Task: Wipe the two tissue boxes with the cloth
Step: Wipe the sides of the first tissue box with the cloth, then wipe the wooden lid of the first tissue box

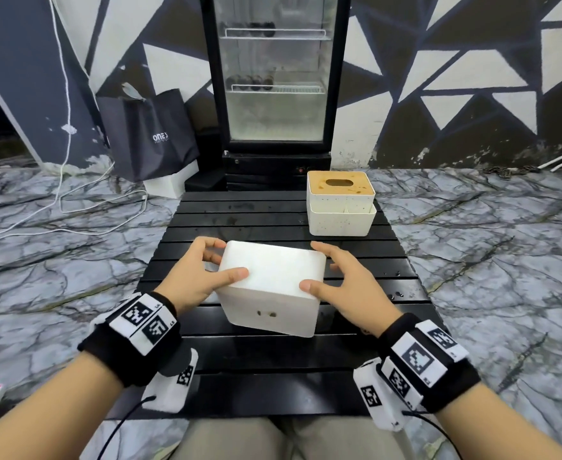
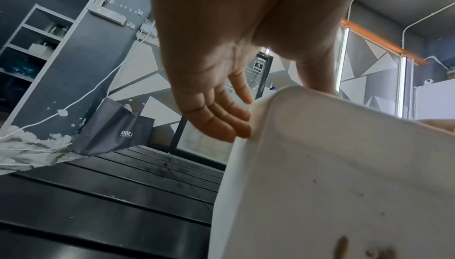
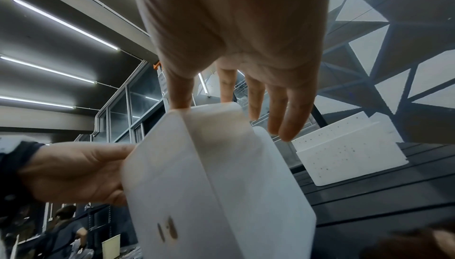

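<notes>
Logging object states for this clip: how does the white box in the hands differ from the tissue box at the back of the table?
The plain white box is held tilted between the left hand and right hand; the wooden-lidded tissue box stands upright, untouched. The held box shows no opening and two brown spots; the far one has a slotted, stained lid and speckled sides. Both are white-bodied, over the black slatted table.

The white tissue box looks like smooth matt plastic, couple of brown smudges on its near side. The speckled tissue box has a wood-look lid. Slatted black table is a bit glossy, and the floor looks like marble.
</notes>
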Demonstrator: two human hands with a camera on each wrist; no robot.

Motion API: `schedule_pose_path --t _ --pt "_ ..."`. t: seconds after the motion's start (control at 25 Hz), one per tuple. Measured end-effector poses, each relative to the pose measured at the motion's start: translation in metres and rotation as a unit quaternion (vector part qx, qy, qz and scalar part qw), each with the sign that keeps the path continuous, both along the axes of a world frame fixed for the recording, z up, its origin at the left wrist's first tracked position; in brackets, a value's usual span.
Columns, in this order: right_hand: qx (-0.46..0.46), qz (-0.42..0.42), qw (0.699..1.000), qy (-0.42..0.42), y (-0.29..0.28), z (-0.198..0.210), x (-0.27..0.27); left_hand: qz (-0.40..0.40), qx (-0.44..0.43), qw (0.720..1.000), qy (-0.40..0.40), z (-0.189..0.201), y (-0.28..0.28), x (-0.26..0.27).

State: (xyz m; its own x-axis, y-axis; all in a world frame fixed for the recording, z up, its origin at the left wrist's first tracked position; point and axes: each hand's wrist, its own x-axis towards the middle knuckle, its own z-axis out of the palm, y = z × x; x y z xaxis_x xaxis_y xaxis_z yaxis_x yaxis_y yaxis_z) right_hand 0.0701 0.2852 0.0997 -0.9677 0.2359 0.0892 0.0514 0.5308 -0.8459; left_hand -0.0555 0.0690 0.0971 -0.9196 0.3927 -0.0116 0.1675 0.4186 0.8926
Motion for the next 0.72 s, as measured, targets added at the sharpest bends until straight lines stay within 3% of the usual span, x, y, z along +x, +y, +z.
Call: schedule_pose_path --t 0.36,0.52,0.64,0.72 --pt "-0.001 0.102 0.986 -0.133 0.004 -0.001 0.014 -0.189 -0.081 0.975 -0.08 -0.002 -0.029 0.01" --pt "-0.107 0.096 0.986 -0.087 -0.001 -0.004 0.019 -0.168 -0.054 0.983 -0.046 -0.002 -0.034 0.022" --pt "-0.106 0.085 0.99 -0.034 -0.002 -0.006 0.019 -0.128 -0.004 0.991 -0.027 -0.004 -0.033 0.03" --pt "-0.101 0.079 0.991 -0.025 -0.002 -0.012 0.017 -0.112 -0.016 0.993 0.013 -0.009 -0.026 0.035"
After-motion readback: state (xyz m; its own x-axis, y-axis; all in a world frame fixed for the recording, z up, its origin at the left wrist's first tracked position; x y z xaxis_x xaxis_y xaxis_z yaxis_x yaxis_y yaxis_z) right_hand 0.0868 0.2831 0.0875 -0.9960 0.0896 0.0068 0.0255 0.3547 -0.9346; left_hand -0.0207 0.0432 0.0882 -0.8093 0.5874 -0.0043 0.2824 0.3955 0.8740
